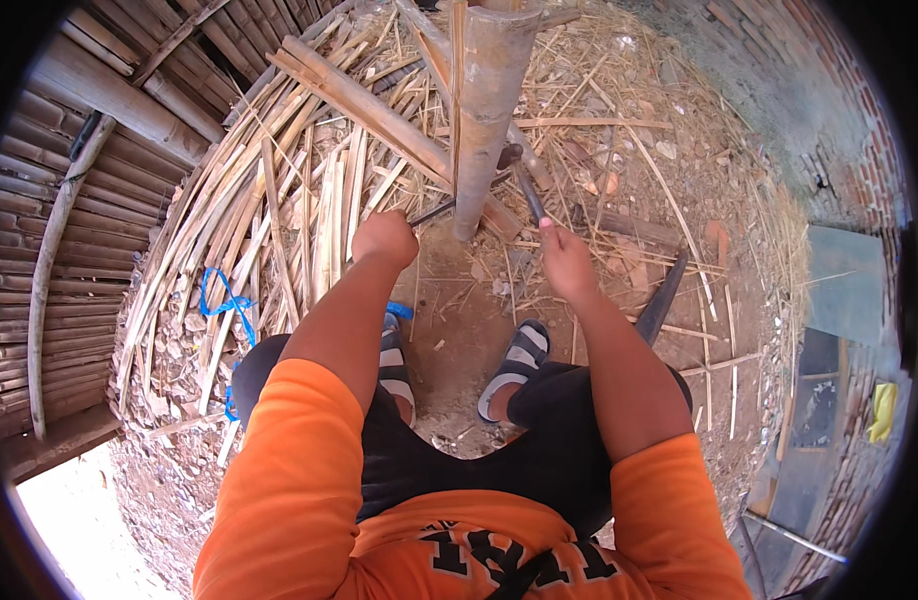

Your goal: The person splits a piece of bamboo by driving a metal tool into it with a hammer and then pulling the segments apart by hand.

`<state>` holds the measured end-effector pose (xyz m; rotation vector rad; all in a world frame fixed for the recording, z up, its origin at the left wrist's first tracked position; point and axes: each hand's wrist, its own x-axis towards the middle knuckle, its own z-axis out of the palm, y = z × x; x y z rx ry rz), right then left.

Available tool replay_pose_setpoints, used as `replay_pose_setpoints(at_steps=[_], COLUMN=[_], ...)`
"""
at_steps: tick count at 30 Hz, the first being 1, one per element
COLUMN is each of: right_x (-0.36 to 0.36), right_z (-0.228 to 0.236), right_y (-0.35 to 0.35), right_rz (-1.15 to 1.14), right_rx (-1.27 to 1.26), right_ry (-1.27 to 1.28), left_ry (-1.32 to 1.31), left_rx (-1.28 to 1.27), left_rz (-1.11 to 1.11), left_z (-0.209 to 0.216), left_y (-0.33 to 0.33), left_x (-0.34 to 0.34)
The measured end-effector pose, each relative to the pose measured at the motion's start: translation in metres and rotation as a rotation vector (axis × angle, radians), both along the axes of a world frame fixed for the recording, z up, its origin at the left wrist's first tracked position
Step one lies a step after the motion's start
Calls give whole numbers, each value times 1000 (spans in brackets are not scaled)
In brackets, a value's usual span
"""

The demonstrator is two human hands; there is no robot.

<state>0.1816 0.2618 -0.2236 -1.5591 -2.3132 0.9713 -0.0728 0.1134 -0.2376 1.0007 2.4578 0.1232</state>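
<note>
A thick bamboo pole stands upright in front of me, with a long split edge down its left side. My left hand is closed round the end of a thin dark blade, its grip hidden in the fist. The blade reaches the pole's left side, and a dark piece in line with it shows on the right. My right hand is wrapped round the dark handle of a hammer. The hammer's head lies close against the pole's right side, above the blade's line.
Split bamboo strips lie heaped at the left, with a half-split pole across them. A long dark blade-shaped piece rests right of my knee. Blue strapping lies left. A bamboo wall and brick wall flank me.
</note>
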Motion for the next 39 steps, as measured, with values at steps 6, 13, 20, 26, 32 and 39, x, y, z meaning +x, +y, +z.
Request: replay_pose_setpoints(at_steps=[6,13,20,26,32,39], right_x=[-27,-12,-23,-15,-32,26], right_z=[60,19,46,24,48,-31], right_y=[-7,-12,-10,-10,-15,9], right_rz=[-50,20,5,70,26,-9], right_rx=[-87,45,-122,4,-215,-151], right_ry=[490,87,501,-25,456,-194], left_ry=[8,5,-35,-34,-13,-22], left_rx=[-38,-39,-65,-52,-48,-71], left_rz=[45,18,48,36,82,55], left_z=[1,1,6,4,-8,-1], left_y=[-12,0,-8,0,-13,-3], left_x=[-12,-6,-12,-9,-20,-10])
